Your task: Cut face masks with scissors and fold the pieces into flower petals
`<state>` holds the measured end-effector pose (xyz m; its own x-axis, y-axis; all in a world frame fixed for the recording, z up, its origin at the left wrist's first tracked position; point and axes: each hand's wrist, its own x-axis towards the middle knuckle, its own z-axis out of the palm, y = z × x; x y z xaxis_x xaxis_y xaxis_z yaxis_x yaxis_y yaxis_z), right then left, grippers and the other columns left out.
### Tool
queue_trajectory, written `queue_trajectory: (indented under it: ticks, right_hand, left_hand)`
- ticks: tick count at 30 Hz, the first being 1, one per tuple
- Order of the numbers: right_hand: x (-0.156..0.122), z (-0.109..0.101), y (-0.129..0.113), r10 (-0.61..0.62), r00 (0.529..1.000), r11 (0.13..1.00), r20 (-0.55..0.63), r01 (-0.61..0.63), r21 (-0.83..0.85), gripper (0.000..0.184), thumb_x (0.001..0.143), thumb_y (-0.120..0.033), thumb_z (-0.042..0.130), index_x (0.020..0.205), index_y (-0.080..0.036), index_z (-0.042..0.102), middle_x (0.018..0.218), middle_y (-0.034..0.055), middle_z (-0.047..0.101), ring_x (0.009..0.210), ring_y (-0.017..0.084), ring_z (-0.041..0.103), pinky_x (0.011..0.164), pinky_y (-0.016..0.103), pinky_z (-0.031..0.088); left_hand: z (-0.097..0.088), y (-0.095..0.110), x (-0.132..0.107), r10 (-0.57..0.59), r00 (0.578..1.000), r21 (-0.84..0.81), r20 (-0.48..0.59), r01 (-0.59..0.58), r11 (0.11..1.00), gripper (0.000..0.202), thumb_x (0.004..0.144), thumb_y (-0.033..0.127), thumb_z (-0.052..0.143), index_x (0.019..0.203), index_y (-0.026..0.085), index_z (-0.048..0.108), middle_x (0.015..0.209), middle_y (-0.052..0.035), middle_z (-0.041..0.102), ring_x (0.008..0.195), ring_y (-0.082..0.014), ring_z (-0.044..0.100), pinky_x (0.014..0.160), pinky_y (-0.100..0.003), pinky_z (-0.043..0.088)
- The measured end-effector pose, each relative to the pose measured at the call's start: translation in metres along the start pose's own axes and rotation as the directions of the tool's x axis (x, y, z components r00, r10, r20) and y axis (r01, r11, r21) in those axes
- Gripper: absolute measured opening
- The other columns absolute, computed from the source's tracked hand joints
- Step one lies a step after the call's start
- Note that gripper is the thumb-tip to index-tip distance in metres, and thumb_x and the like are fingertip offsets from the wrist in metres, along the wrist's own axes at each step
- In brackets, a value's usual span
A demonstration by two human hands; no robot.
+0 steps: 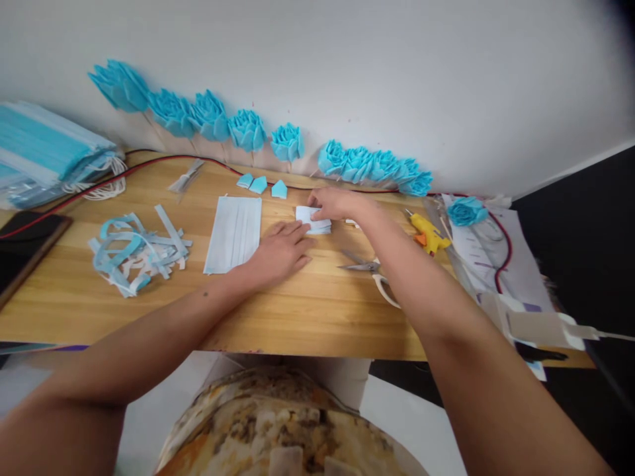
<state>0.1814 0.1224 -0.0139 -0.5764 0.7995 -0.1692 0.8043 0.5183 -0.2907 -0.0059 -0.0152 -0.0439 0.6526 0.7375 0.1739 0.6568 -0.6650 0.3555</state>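
A small stack of folded pale-blue fabric squares [313,221] lies on the wooden table [307,311]. My left hand [280,251] rests flat beside it, fingers stretched out and touching the stack's left edge. My right hand [333,203] reaches over the stack and pinches its top piece between thumb and fingers. A flat trimmed face mask [233,233] lies just left of my left hand. Three small folded blue petals [260,185] sit behind it.
Scissors [367,268] lie right of my hands, a yellow glue gun [427,233] further right. Cut strips [136,251] are piled at the left, a mask stack [44,152] at far left. Blue fabric roses [248,129] line the wall. A red cable [149,162] crosses the back.
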Motion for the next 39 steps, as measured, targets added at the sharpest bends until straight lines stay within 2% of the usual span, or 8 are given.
queue_trajectory:
  ticks: [4, 10, 15, 18, 23, 29, 32, 39]
  right_hand:
    - [-0.005, -0.003, -0.005, 0.026, 0.997, 0.998, 0.073, -0.029, 0.047, 0.008, 0.067, -0.020, 0.075, 0.067, -0.022, 0.068, 0.063, 0.0007, 0.066, 0.057, 0.015, 0.053, 0.057, 0.030, 0.035]
    - [-0.034, 0.001, -0.012, -0.031, 0.994, 0.977, -0.102, 0.052, 0.207, 0.008, 0.069, -0.018, 0.065, 0.077, -0.021, 0.065, 0.078, 0.0003, 0.069, 0.067, 0.014, 0.054, 0.061, 0.027, 0.036]
    - [-0.065, 0.003, -0.030, 0.018, 0.968, 0.863, -0.252, 0.112, 0.493, 0.009, 0.074, -0.027, 0.063, 0.081, -0.021, 0.060, 0.081, -0.0009, 0.064, 0.074, 0.015, 0.054, 0.068, 0.028, 0.040]
    - [-0.075, 0.015, -0.044, 0.058, 0.952, 0.701, -0.302, 0.177, 0.691, 0.020, 0.077, -0.038, 0.066, 0.084, -0.021, 0.058, 0.084, -0.0008, 0.063, 0.077, 0.016, 0.056, 0.070, 0.029, 0.043]
    - [-0.077, 0.039, -0.056, 0.097, 0.949, 0.523, -0.300, 0.208, 0.827, 0.027, 0.076, -0.039, 0.070, 0.092, -0.022, 0.056, 0.090, 0.0004, 0.067, 0.081, 0.017, 0.061, 0.075, 0.031, 0.049]
    - [-0.082, 0.039, -0.058, 0.086, 0.910, 0.749, -0.407, 0.210, 0.628, 0.029, 0.078, -0.026, 0.065, 0.107, -0.022, 0.064, 0.105, 0.0035, 0.072, 0.099, 0.020, 0.065, 0.094, 0.036, 0.048]
    - [-0.084, 0.040, -0.059, 0.098, 0.926, 0.837, -0.365, 0.122, 0.534, 0.020, 0.079, -0.028, 0.064, 0.098, -0.021, 0.067, 0.096, 0.0041, 0.073, 0.090, 0.021, 0.064, 0.085, 0.035, 0.048]
    - [-0.084, 0.046, -0.060, 0.122, 0.937, 0.852, -0.326, 0.070, 0.519, 0.027, 0.080, -0.032, 0.066, 0.104, -0.023, 0.067, 0.097, 0.0039, 0.073, 0.085, 0.022, 0.063, 0.077, 0.033, 0.046]
  left_hand:
    - [-0.001, -0.001, -0.001, -0.004, 1.000, -0.017, 0.004, 0.004, 1.000, 0.032, 0.097, 0.028, 0.052, 0.125, 0.019, 0.066, 0.153, -0.0158, 0.051, 0.146, -0.0354, 0.041, 0.118, -0.059, 0.029]
    - [-0.002, -0.009, -0.001, -0.033, 0.991, -0.197, -0.132, 0.007, 0.980, 0.027, 0.097, 0.027, 0.052, 0.117, 0.020, 0.068, 0.144, -0.0141, 0.060, 0.138, -0.0326, 0.051, 0.115, -0.056, 0.036]
    - [-0.010, -0.013, 0.002, -0.329, 0.840, -0.498, -0.431, 0.083, 0.863, 0.047, 0.086, 0.035, 0.068, 0.130, 0.019, 0.057, 0.133, -0.0142, 0.063, 0.123, -0.0272, 0.060, 0.106, -0.046, 0.047]
    - [-0.011, -0.013, 0.003, -0.398, 0.842, -0.652, -0.365, 0.073, 0.755, 0.071, 0.076, 0.043, 0.078, 0.137, 0.021, 0.050, 0.134, -0.0135, 0.063, 0.121, -0.0269, 0.061, 0.104, -0.043, 0.048]
    - [-0.016, -0.010, 0.002, -0.504, 0.818, -0.690, -0.277, 0.196, 0.697, 0.026, 0.082, 0.041, 0.067, 0.095, 0.019, 0.067, 0.100, -0.0063, 0.074, 0.096, -0.0236, 0.067, 0.087, -0.037, 0.052]
    - [-0.023, -0.012, -0.002, -0.312, 0.826, -0.322, -0.469, 0.168, 0.932, 0.014, 0.085, 0.034, 0.063, 0.086, 0.022, 0.069, 0.093, -0.0061, 0.075, 0.093, -0.0259, 0.066, 0.090, -0.043, 0.048]
    - [-0.020, -0.015, -0.001, -0.305, 0.855, -0.287, -0.420, 0.193, 0.938, 0.016, 0.084, 0.034, 0.064, 0.093, 0.022, 0.071, 0.097, -0.0064, 0.076, 0.095, -0.0267, 0.066, 0.090, -0.043, 0.049]
    - [-0.012, -0.020, 0.001, -0.370, 0.880, -0.404, -0.298, 0.235, 0.884, 0.025, 0.079, 0.034, 0.067, 0.101, 0.021, 0.071, 0.089, -0.0047, 0.075, 0.082, -0.0221, 0.066, 0.075, -0.034, 0.051]
